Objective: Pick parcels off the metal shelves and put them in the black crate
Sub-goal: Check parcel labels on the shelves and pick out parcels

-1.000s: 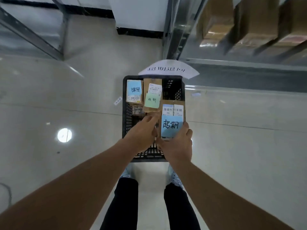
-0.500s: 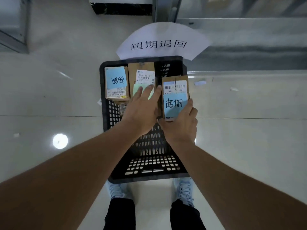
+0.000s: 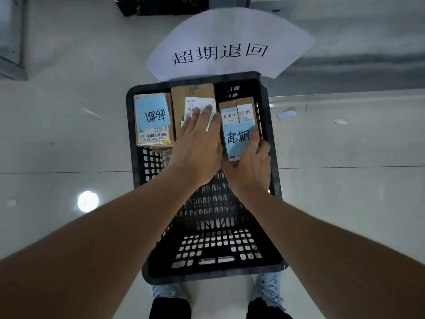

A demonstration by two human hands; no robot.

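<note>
Right hand (image 3: 249,171) grip holds brown cardboard parcel with blue note (image 3: 239,130); left hand (image 3: 199,146) flat on middle brown parcel (image 3: 192,97); lower it squarely into black plastic crate (image 3: 273,157) at 1 o'clock

My left hand (image 3: 197,148) lies flat over the middle parcel (image 3: 193,97), so most of its white label and the pale green note under my fingers are covered; only "530- 05" reads. My right hand (image 3: 249,171) hides the near end of the right parcel (image 3: 239,125) by the crate's right wall, and I cannot tell whether that parcel rests on the crate (image 3: 207,270) floor. The small print on every label is too fine to read. Something lies under the left parcel (image 3: 153,120) at the far left corner, mostly hidden. The white sign's (image 3: 230,42) lower edge sits behind the crate's far rim. My shoes (image 3: 268,288) are partly covered by the near rim, and my forearms run off the bottom edge.
</note>
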